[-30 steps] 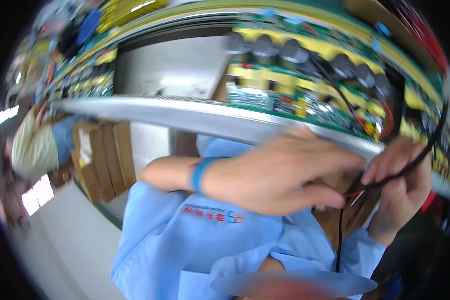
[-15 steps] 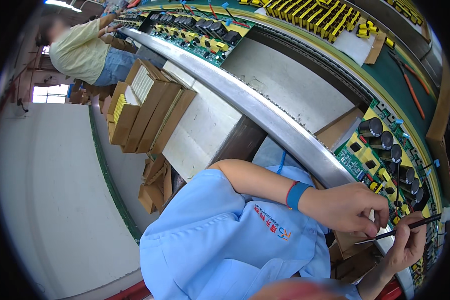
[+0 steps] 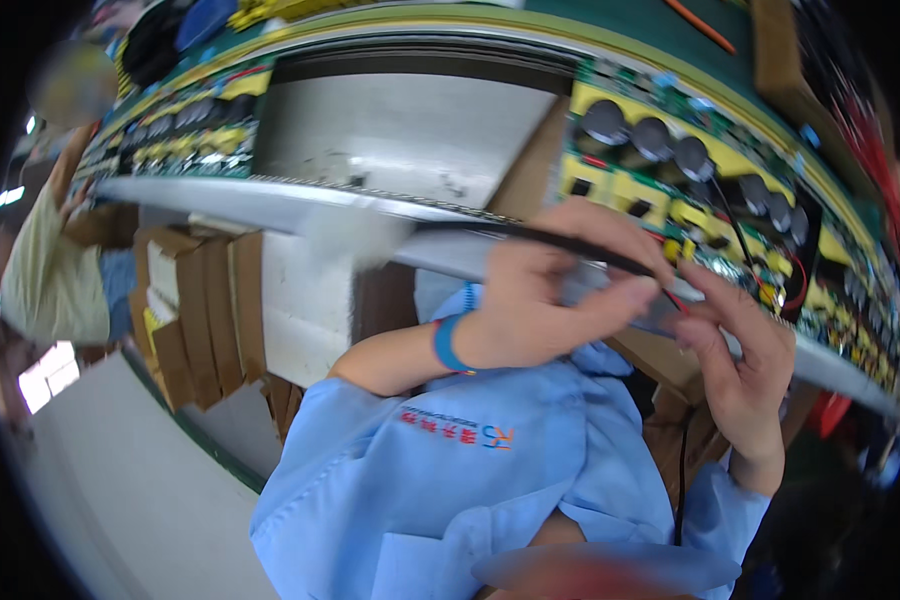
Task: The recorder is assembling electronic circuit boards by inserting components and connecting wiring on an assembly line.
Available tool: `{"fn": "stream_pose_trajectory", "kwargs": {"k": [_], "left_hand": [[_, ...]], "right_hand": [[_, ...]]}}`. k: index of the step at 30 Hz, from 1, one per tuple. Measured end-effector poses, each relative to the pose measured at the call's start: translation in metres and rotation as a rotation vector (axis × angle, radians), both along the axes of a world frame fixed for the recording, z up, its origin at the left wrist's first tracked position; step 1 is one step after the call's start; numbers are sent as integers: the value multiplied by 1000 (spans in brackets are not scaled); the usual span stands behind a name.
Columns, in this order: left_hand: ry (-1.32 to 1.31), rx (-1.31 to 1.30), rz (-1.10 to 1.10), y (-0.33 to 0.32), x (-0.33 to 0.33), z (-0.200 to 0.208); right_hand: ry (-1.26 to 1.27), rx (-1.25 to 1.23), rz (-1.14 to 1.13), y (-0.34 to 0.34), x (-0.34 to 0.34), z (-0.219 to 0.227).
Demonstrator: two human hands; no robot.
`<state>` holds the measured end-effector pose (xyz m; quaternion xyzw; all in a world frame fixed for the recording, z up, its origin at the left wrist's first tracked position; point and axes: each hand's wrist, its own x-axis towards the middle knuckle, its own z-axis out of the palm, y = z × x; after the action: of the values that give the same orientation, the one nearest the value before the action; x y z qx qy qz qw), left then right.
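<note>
- From the head view, I see my left hand (image 3: 560, 290) near the middle, its thumb and fingers pinched together on a black cable (image 3: 460, 227).
- The cable stretches left from that grip to a white end piece (image 3: 355, 235), too blurred for me to make out.
- At its right end, a thin red wire (image 3: 677, 302) shows between my two hands.
- My right hand (image 3: 745, 365) is just to the right, thumb and forefinger right by the wire; I cannot tell whether they close on it.
- A blue wristband (image 3: 450, 342) circles my left wrist.
- Beyond my hands, on the far side of a silver rail (image 3: 205, 195), lies a green-and-yellow circuit board (image 3: 620, 190) with round black capacitors (image 3: 651, 140).
- Left of me stand cardboard boxes (image 3: 210, 310), and farther left a person (image 3: 55, 285) in pale yellow.
</note>
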<state>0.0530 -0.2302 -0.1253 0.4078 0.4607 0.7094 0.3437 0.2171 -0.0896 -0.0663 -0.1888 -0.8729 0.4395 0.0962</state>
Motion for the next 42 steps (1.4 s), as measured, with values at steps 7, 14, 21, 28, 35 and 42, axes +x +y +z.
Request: {"fn": "stream_pose_trajectory", "kwargs": {"k": [7,14,21,28,35,42], "left_hand": [[892,211,36,-9,-11,0],[1060,378,264,-6,23,-1],[1044,279,208,2,23,-1],[1170,-26,161,-7,17,5],[949,29,146,-2,12,4],[919,100,312,-4,19,-6]], "right_hand": [[79,485,22,-5,23,9],[198,586,66,-14,34,6],[341,803,122,-14,29,-21],[385,891,113,-6,15,-39],[437,627,79,-7,3,-42],[371,165,31,-21,4,-39]]}}
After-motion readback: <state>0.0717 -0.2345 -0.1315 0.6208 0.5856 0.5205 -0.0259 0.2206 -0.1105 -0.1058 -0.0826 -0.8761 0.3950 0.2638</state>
